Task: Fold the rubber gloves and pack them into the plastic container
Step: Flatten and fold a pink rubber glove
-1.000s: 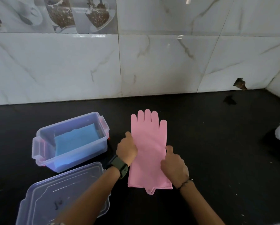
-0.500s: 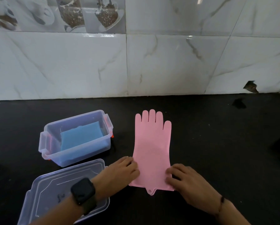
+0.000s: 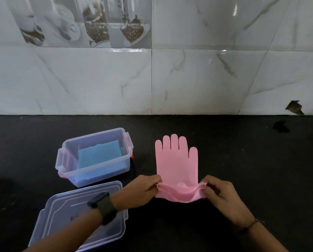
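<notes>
The left hand pinches the left corner of the pink glove at its cuff, and the right hand pinches the right corner — both with fingers curled tight on the rubber. Between the 2 grips the cuff edge is lifted off the black counter and sags in a soft, rumpled fold; beyond it the glove lies flat, its 5 fingers pointing toward the marbled white wall tiles. The rubber looks matte and thin. Left of the glove, well apart, stands the clear plastic container, rectangular, with a flat blue folded piece inside. Its translucent lid lies nearer, under the left forearm, which wears a dark watch.
</notes>
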The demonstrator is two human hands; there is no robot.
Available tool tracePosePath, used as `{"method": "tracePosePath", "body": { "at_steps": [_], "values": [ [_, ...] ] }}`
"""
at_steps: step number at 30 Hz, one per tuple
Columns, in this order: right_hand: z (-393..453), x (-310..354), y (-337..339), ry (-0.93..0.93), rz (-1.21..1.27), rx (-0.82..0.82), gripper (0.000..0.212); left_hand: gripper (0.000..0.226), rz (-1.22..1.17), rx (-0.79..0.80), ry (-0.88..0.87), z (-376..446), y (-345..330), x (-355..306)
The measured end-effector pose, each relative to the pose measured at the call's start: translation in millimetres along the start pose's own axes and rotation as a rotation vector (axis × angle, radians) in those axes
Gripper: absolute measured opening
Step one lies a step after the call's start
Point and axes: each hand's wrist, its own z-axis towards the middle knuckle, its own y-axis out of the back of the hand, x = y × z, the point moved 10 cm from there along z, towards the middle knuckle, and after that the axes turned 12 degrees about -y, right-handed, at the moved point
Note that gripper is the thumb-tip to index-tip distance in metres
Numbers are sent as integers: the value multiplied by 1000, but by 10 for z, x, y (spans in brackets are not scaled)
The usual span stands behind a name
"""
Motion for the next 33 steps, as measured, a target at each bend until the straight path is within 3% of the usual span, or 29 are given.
{"method": "tracePosePath", "body": {
  "at_steps": [3, 5, 7, 10, 13, 17, 19, 22, 24, 26, 28, 31, 33],
  "values": [
    [265, -154, 187, -162, 240, -95, 19, 26, -355, 140, 77, -172, -198, 642],
    [507, -236, 206, -264, 247, -131, 19, 16, -673, 161, 149, -319, -164, 822],
    [723, -302, 193, -319, 138, -173, 18, 15, -802, 166, 263, -378, -117, 838],
    [929, -368, 135, -357, -34, -248, 17, 18, -678, 108, 322, -349, -113, 803],
    [1010, -357, 117, -355, -138, -335, 25, 38, -527, 97, 222, -294, -81, 738],
    [1060, -332, 92, -350, -229, -349, 29, 48, -413, 52, 201, -257, -39, 775],
    [1094, -325, 80, -360, -298, -333, 29, 47, -321, 69, 168, -241, -46, 750],
    [1092, -275, 65, -392, -418, -287, 16, 35, -63, 83, -19, -180, 41, 654],
    [1047, -228, 105, -414, -528, -286, 30, 24, 72, 126, -172, -143, 60, 598],
    [962, -148, 165, -332, -687, -316, 49, 22, 99, 200, -278, -150, 32, 585],
    [846, -47, 85, -82, -883, -296, 63, 26, 108, 274, -354, -210, -12, 607],
    [622, -92, -227, 320, -1063, -83, 71, 45, 154, 356, -419, -369, -88, 640],
    [610, -248, -339, 381, -1095, 48, 70, 52, 175, 380, -417, -457, -137, 644]
  ]
}}
